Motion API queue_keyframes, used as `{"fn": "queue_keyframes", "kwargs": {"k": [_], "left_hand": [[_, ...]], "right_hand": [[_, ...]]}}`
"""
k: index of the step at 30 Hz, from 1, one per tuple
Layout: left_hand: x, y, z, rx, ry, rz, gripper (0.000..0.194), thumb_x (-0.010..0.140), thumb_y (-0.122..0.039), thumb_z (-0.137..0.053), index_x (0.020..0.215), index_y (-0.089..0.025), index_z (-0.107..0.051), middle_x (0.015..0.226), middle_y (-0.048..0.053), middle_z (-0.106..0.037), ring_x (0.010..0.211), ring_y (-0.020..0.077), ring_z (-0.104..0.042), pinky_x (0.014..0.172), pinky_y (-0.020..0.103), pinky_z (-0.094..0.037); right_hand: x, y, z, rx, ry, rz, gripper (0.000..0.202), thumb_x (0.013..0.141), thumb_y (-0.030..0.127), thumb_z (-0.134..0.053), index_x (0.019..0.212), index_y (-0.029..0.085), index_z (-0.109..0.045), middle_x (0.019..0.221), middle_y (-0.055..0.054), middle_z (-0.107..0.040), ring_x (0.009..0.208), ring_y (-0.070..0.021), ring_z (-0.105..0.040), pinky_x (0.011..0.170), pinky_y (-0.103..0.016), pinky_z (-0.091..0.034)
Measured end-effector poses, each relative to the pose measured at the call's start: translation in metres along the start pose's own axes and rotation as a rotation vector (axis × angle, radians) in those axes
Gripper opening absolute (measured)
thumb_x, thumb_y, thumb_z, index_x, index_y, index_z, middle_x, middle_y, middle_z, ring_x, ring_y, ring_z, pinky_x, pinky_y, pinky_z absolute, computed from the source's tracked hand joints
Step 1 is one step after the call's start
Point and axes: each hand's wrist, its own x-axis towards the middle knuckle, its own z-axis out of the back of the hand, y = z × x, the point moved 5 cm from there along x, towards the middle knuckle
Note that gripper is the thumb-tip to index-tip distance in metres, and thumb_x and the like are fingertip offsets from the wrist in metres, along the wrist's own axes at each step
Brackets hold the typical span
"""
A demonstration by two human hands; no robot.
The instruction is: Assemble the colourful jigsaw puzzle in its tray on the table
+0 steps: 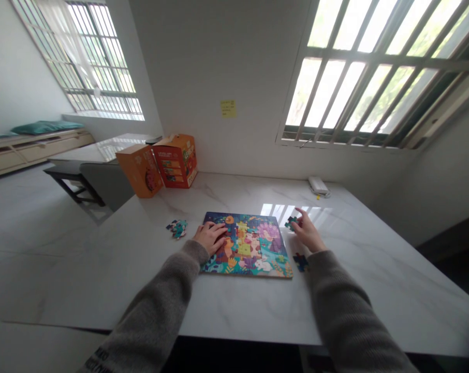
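Observation:
A jigsaw puzzle (248, 243) with colourful animals lies on the marble-patterned table, most of its picture filled with pieces. My left hand (210, 237) rests flat on its left side, fingers spread. Just off the right edge, my right hand (307, 233) has its thumb against a teal puzzle piece (291, 223), with the index finger raised; the other fingers are mostly hidden. Close to my right sleeve lies a dark blue puzzle piece (300, 262). A small heap of loose puzzle pieces (177, 228) sits left of the puzzle.
Two orange boxes, a plain-sided one (142, 171) and a printed one (176, 160), stand at the table's back left. A white device with a cable (317, 185) lies at the back right against the wall. The marble-patterned table's (242, 316) front edge runs below my forearms.

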Motion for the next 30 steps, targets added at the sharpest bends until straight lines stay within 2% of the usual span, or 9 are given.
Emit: {"fn": "queue_keyframes", "kwargs": {"k": [2,4,7,10,14,18,23,25,30], "left_hand": [[0.0,0.0,0.001,-0.026,-0.013,-0.002,0.037,0.09,-0.034,-0.057,0.125,-0.026,-0.067,0.138,0.004,-0.061,0.116,0.0297,-0.047,0.1,0.046,-0.037],[0.001,-0.001,0.006,-0.067,-0.051,-0.014,0.034,0.089,-0.032,-0.058,0.121,-0.025,-0.068,0.134,0.004,-0.064,0.115,0.0288,-0.049,0.1,0.045,-0.037],[0.002,-0.009,0.017,-0.2,-0.15,-0.035,0.027,0.089,-0.027,-0.057,0.11,-0.022,-0.072,0.117,0.007,-0.071,0.109,0.0272,-0.055,0.098,0.044,-0.04],[0.002,-0.019,0.024,-0.462,-0.203,0.004,0.021,0.089,-0.031,-0.059,0.1,-0.019,-0.073,0.097,0.008,-0.074,0.092,0.0235,-0.063,0.089,0.039,-0.047],[0.003,-0.03,0.015,-0.896,-0.163,0.09,0.032,0.083,-0.045,-0.068,0.099,-0.017,-0.07,0.088,0.006,-0.072,0.074,0.018,-0.065,0.071,0.03,-0.052],[0.003,-0.033,0.006,-1.133,-0.156,0.165,0.039,0.072,-0.05,-0.077,0.087,-0.015,-0.066,0.075,0.003,-0.069,0.064,0.0146,-0.061,0.062,0.027,-0.05],[0.005,-0.029,0.003,-1.227,-0.148,0.234,0.04,0.069,-0.052,-0.078,0.078,-0.016,-0.063,0.062,-0.001,-0.064,0.057,0.0131,-0.059,0.059,0.025,-0.048],[0.005,-0.026,0.003,-1.22,-0.163,0.266,0.04,0.069,-0.053,-0.077,0.075,-0.016,-0.062,0.059,-0.002,-0.062,0.054,0.0123,-0.057,0.057,0.025,-0.047],[0.006,-0.019,0.002,-1.241,-0.187,0.316,0.045,0.066,-0.057,-0.077,0.072,-0.016,-0.061,0.055,-0.002,-0.06,0.048,0.0112,-0.054,0.052,0.024,-0.045]], "right_hand": [[-0.007,0.023,-0.016,0.117,0.095,0.014,0.048,0.082,0.041,-0.057,0.125,0.019,-0.053,0.079,0.0,-0.06,0.062,-0.0149,-0.057,0.061,-0.03,-0.048],[-0.016,0.05,-0.035,0.227,0.182,0.028,0.038,0.083,0.042,-0.061,0.113,0.02,-0.059,0.082,-0.002,-0.063,0.069,-0.0163,-0.062,0.065,-0.031,-0.051],[-0.034,0.089,-0.062,0.27,0.187,0.111,0.027,0.08,0.043,-0.069,0.09,0.02,-0.059,0.075,0.0,-0.062,0.068,-0.0154,-0.06,0.064,-0.029,-0.05],[-0.051,0.114,-0.088,0.333,0.211,0.079,0.029,0.079,0.045,-0.071,0.079,0.021,-0.055,0.066,0.002,-0.059,0.06,-0.0134,-0.057,0.058,-0.027,-0.047],[-0.07,0.133,-0.109,0.49,0.275,0.03,0.032,0.078,0.046,-0.073,0.075,0.021,-0.053,0.063,0.003,-0.059,0.058,-0.0135,-0.058,0.054,-0.026,-0.047],[-0.079,0.138,-0.115,0.502,0.265,0.062,0.027,0.081,0.041,-0.072,0.077,0.021,-0.054,0.065,0.003,-0.057,0.058,-0.0126,-0.057,0.055,-0.025,-0.047],[-0.083,0.14,-0.119,0.473,0.311,0.159,0.015,0.088,0.035,-0.064,0.084,0.022,-0.058,0.076,0.0,-0.062,0.072,-0.0159,-0.063,0.069,-0.03,-0.053],[-0.082,0.14,-0.115,0.444,0.304,0.189,0.014,0.091,0.036,-0.06,0.089,0.022,-0.059,0.082,-0.002,-0.065,0.076,-0.0174,-0.066,0.073,-0.032,-0.055],[-0.072,0.13,-0.094,0.384,0.18,0.175,0.02,0.094,0.041,-0.053,0.101,0.023,-0.058,0.087,-0.004,-0.068,0.074,-0.0182,-0.067,0.072,-0.035,-0.057]]}}
